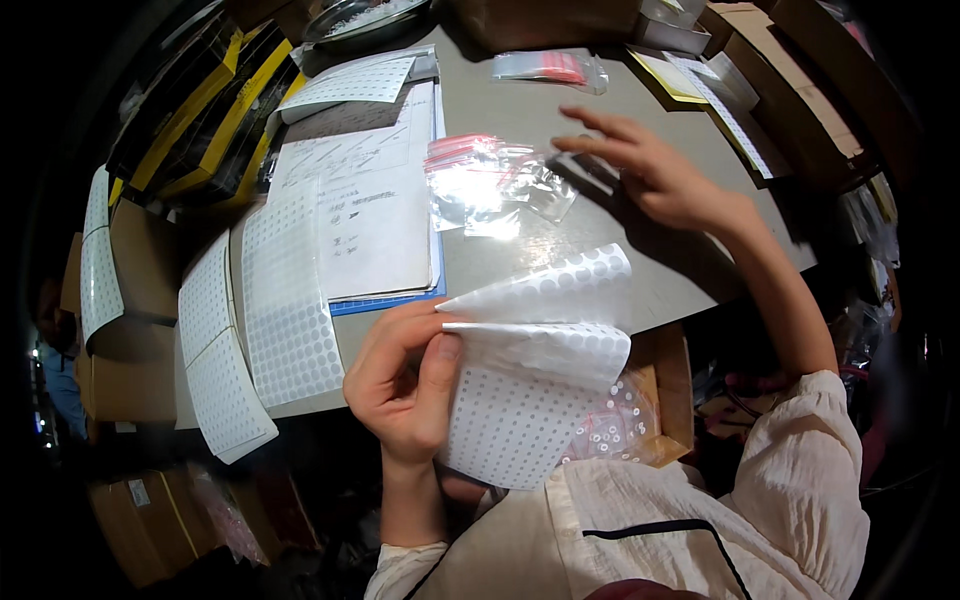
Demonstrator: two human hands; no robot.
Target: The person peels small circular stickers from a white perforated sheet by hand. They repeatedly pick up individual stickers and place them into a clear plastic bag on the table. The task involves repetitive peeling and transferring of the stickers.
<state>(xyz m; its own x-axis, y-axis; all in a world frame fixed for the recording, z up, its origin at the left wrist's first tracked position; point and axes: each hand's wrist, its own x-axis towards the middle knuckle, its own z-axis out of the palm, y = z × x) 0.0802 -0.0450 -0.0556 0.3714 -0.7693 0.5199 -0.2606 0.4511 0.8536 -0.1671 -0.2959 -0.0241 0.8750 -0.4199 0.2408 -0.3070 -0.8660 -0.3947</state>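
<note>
The left grip (pixel 405 378) was clamped on dotted sheets (pixel 515 420). The right grip (pixel 585 150) hung above the counter (pixel 500 115), fingers apart and pointing leftward.

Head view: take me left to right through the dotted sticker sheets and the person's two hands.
Curled sticker sheet → overhanging small-dot sticker sheet → large-dot sticker sheet → left hand → folded sticker sheet → right hand.
</note>
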